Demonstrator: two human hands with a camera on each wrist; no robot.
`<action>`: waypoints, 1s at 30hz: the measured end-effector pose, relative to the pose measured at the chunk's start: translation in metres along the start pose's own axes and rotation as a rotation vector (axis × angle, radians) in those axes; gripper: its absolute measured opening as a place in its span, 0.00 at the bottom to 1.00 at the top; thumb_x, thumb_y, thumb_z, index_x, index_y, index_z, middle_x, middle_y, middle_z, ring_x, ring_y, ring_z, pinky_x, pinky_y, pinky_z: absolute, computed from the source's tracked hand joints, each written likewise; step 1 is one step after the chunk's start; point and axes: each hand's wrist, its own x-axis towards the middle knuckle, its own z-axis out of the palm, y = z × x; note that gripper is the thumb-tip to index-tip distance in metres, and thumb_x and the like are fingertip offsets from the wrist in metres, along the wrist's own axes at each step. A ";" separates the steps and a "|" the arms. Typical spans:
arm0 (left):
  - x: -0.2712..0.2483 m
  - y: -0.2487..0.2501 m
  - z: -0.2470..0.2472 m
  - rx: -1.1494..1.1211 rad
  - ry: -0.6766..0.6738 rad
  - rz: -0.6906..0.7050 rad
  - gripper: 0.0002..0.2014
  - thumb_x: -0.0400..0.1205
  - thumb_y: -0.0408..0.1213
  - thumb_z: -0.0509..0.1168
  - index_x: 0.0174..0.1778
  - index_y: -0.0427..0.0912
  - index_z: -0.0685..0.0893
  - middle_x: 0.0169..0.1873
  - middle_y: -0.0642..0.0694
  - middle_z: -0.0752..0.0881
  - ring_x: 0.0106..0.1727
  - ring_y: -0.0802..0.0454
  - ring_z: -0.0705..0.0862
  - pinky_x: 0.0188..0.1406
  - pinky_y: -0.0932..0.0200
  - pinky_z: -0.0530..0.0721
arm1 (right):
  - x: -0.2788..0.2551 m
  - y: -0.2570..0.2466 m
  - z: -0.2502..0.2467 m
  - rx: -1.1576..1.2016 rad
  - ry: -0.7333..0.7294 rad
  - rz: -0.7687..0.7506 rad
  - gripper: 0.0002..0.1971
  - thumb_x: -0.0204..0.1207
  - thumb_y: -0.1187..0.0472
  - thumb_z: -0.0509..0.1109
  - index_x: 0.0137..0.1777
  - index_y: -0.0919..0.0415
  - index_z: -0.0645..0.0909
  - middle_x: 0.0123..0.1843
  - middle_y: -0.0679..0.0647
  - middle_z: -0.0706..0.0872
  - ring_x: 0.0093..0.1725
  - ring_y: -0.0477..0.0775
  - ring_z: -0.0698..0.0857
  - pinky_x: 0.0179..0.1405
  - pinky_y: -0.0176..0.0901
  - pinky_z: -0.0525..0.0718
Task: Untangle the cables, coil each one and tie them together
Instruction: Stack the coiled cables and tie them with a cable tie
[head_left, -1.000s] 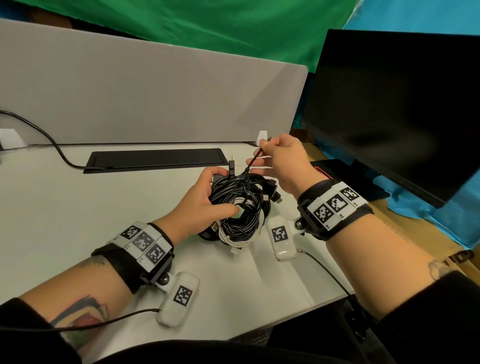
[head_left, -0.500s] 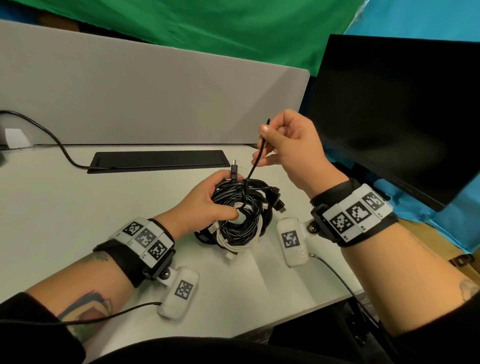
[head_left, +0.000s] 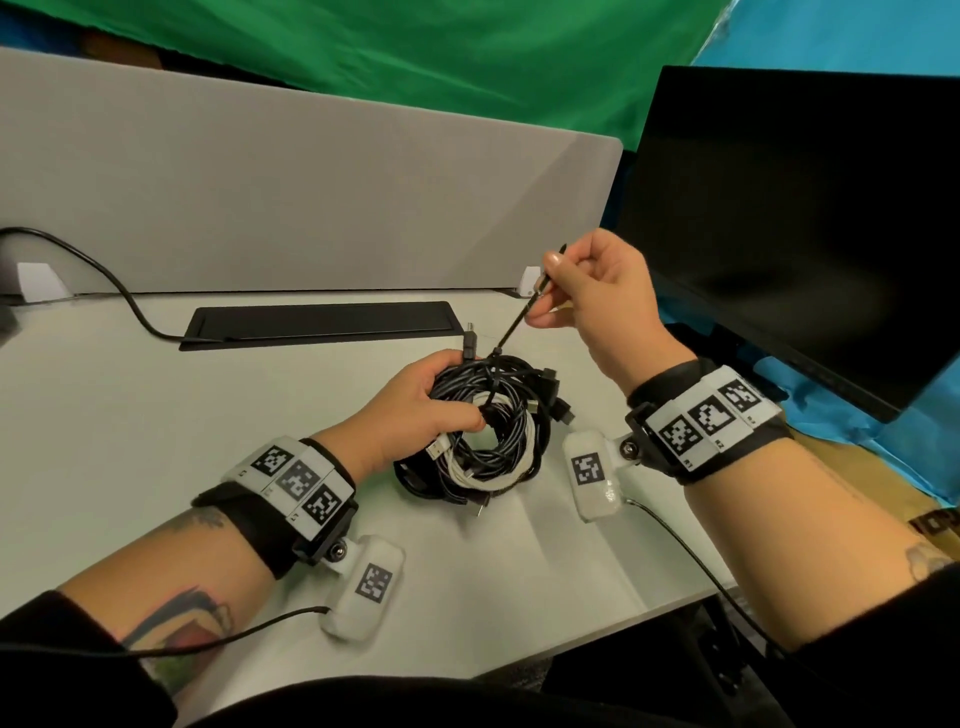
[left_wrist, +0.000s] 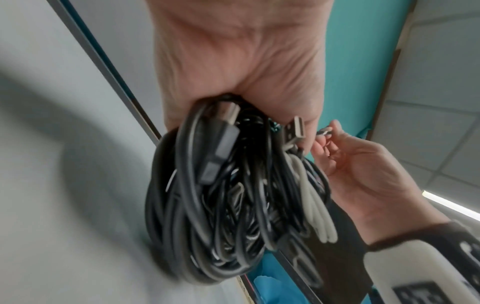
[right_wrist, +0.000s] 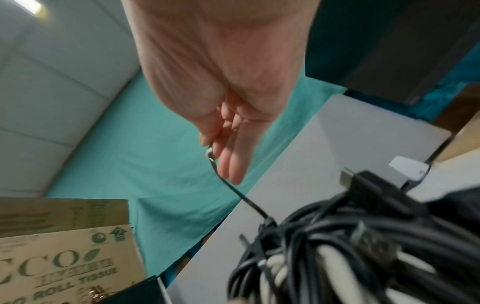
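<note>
A bundle of coiled black and white cables (head_left: 493, 431) (left_wrist: 228, 195) (right_wrist: 350, 246) rests on the white desk (head_left: 130, 415), USB plugs sticking out of it. My left hand (head_left: 415, 410) (left_wrist: 233, 61) grips the bundle's left side, thumb across the coils. A thin black tie (head_left: 514, 325) (right_wrist: 241, 195) is looped round the coils at the top and runs taut up and to the right. My right hand (head_left: 592, 291) (right_wrist: 221, 82) pinches the tie's free end above the bundle.
A dark monitor (head_left: 789, 218) stands close on the right. A grey divider panel (head_left: 285, 192) closes the back, with a black cable tray lid (head_left: 317, 322) in front of it. A black cord (head_left: 119, 291) crosses the left. A cardboard box (right_wrist: 64, 246) sits nearby.
My right hand has risen from the bundle and pulled the tie's end up and to the right, drawing it taut. My left hand has kept its hold on the coils.
</note>
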 end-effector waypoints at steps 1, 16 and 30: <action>0.002 -0.002 -0.001 -0.007 0.039 -0.024 0.29 0.63 0.35 0.75 0.62 0.48 0.84 0.44 0.49 0.91 0.44 0.53 0.89 0.49 0.56 0.87 | -0.004 -0.004 0.002 0.012 -0.047 -0.026 0.03 0.85 0.69 0.66 0.50 0.65 0.74 0.36 0.65 0.83 0.28 0.56 0.86 0.31 0.52 0.92; 0.005 -0.003 -0.010 0.085 0.168 -0.016 0.31 0.69 0.46 0.73 0.66 0.78 0.78 0.61 0.61 0.87 0.67 0.66 0.80 0.68 0.55 0.77 | -0.023 0.003 0.028 0.131 -0.200 0.088 0.02 0.84 0.72 0.66 0.53 0.68 0.76 0.47 0.72 0.87 0.44 0.62 0.91 0.42 0.44 0.91; 0.016 -0.035 -0.010 -0.426 0.374 -0.220 0.24 0.79 0.34 0.72 0.67 0.62 0.80 0.50 0.41 0.93 0.48 0.42 0.94 0.37 0.53 0.89 | -0.036 0.068 0.013 -0.186 -0.372 0.795 0.41 0.61 0.29 0.78 0.67 0.57 0.82 0.63 0.60 0.88 0.62 0.64 0.86 0.67 0.63 0.82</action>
